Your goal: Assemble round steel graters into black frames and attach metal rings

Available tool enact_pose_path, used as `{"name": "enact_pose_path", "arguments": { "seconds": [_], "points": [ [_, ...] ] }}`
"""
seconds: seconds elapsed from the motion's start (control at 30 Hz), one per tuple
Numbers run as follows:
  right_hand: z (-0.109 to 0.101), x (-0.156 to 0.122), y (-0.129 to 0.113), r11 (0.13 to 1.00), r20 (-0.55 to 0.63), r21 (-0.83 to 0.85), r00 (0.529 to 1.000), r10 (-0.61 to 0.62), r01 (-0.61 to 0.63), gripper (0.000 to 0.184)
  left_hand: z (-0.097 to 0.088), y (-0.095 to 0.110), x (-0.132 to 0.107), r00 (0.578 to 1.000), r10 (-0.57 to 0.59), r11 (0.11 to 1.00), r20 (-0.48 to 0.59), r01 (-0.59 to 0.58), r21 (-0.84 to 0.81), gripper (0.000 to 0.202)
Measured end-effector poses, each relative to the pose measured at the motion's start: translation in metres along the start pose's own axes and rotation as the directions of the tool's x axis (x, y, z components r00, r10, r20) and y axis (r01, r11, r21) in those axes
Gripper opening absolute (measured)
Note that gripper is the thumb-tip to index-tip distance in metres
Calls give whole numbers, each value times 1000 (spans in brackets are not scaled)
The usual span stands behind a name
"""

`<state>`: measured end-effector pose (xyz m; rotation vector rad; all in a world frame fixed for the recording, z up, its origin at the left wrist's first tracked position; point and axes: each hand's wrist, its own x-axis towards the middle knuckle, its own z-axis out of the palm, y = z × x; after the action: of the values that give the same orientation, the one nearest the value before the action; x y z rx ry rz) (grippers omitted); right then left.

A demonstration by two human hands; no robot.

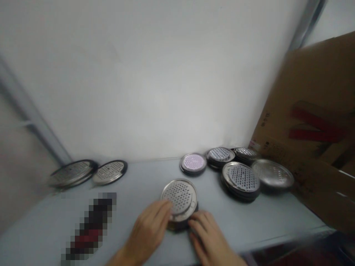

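Head view: a perforated round metal disc (180, 195), on a dark base, sits over the table (138, 195) just ahead of and between the 2 hands; being round, it shows no long axis. Both hands are equally near. The left hand (151, 221) touches its near-left rim, fingers together; the right hand (208, 233) meets the near-right side, fingers slightly curled. Thumbs are unclear, so I cannot tell whether either hand is clamped. More discs (241, 177) lie right.
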<state>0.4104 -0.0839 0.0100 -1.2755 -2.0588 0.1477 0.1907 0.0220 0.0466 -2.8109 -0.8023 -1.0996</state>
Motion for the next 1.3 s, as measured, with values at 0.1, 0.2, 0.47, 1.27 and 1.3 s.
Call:
{"name": "enact_pose_path", "arguments": {
  "seconds": [0.1,0.2,0.47,1.27,1.3],
  "points": [
    [-2,8,-5,999,35,-3,998,50,-50,38,0,-29,4,933,-352,929,74,358,-95,29],
    [-3,16,-9,995,81,-43,992,95,-92,40,7,-48,5,799,-532,772,280,594,-227,35],
    [-7,7,-2,987,78,-80,986,147,-141,24,8,-66,6,683,-604,632,411,725,-274,34],
    [-16,-28,63,969,-139,-164,977,162,-184,65,-1,15,-17,906,-100,972,412,177,-152,16],
    [-15,-29,65,961,-164,-174,969,185,-213,63,-5,11,-18,902,-131,965,411,211,-156,8]
  ]
}}
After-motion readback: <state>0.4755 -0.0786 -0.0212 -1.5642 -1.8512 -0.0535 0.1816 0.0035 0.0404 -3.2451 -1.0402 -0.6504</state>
